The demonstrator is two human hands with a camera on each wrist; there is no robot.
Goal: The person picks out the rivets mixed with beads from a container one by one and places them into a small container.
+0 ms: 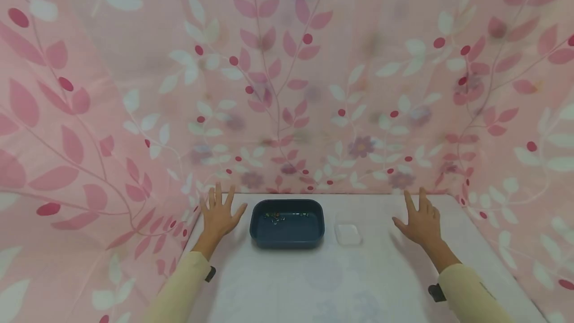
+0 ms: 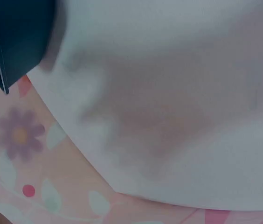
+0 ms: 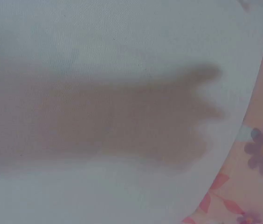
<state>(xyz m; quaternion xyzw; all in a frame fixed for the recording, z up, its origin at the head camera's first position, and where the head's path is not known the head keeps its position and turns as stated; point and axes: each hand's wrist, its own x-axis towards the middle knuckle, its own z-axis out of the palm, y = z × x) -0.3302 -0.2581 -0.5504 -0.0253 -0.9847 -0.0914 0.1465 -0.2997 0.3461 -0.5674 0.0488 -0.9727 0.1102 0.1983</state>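
Observation:
In the head view my left hand (image 1: 219,219) has its fingers spread, just left of a dark blue rectangular tub (image 1: 287,242). Inside the tub lie several small shiny pieces (image 1: 275,219), too small to identify, in a left cluster and along the far side. To the tub's right sits a small clear plastic container (image 1: 348,236). Farther right is my right hand (image 1: 421,223), fingers extended and thumb out, holding nothing. The left wrist view catches part of the tub (image 2: 26,35) and a hand's shadow; the right wrist view shows mostly shadow on the white surface.
A white-covered table (image 1: 278,283) lies under both hands. Pink leaf-and-flower cloth (image 1: 287,88) hangs behind it and on both sides, meeting the table's far edge.

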